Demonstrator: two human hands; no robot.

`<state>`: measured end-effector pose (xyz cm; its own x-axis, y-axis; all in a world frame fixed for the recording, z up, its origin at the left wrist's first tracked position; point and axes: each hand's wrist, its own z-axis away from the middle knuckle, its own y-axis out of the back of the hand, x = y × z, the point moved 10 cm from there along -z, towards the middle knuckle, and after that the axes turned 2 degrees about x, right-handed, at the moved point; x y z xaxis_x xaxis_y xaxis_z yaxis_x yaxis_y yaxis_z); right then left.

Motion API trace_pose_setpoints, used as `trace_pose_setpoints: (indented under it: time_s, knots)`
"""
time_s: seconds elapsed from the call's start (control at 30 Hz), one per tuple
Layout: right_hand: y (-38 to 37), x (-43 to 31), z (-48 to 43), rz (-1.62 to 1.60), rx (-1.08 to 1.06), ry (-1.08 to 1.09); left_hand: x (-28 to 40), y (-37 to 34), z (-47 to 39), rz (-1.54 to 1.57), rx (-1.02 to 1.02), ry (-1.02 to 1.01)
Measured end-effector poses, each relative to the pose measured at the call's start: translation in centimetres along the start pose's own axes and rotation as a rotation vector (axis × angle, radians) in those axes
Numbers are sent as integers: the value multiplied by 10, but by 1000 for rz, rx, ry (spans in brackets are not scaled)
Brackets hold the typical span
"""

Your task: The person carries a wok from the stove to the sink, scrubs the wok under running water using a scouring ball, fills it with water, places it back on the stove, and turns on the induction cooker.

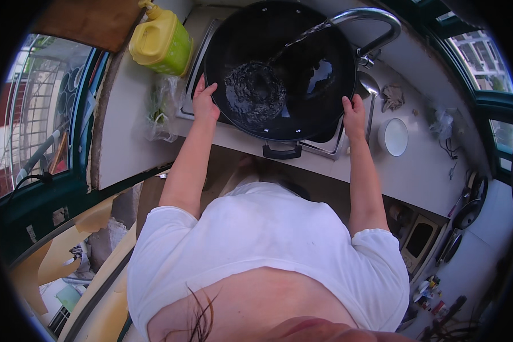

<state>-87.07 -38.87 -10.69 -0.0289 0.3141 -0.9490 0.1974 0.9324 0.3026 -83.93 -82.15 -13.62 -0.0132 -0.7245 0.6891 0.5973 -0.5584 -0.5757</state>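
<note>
A large black wok (316, 111) is held over a metal sink (337, 139), its short black handle towards me. My left hand (205, 99) grips the wok's left rim, thumb over the edge. On the opposite rim, my right hand (354, 116) has its thumb on top and the other fingers partly hidden. Water streams from a curved chrome faucet (387, 21) into the wok and ripples over its left part. Most of the sink lies hidden beneath the wok.
A yellow-green plastic jug (166, 40) and a clear plastic bag with greens (160, 113) stand on the left. To the right are a metal ladle (368, 83), a crumpled brown cloth or paper (393, 97) and a white bowl (394, 137). Pans (470, 211) hang at the far right.
</note>
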Motion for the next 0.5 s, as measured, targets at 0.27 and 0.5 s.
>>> trace_pose_setpoints:
  time_s: [0.27,0.5]
  knots:
    - [-68,66,21,-338,48,-358,97,-62,29,-269,-239,-307]
    - [-131,74,46,-416,-181,-653,176,-171,103,-1063,-120,-744]
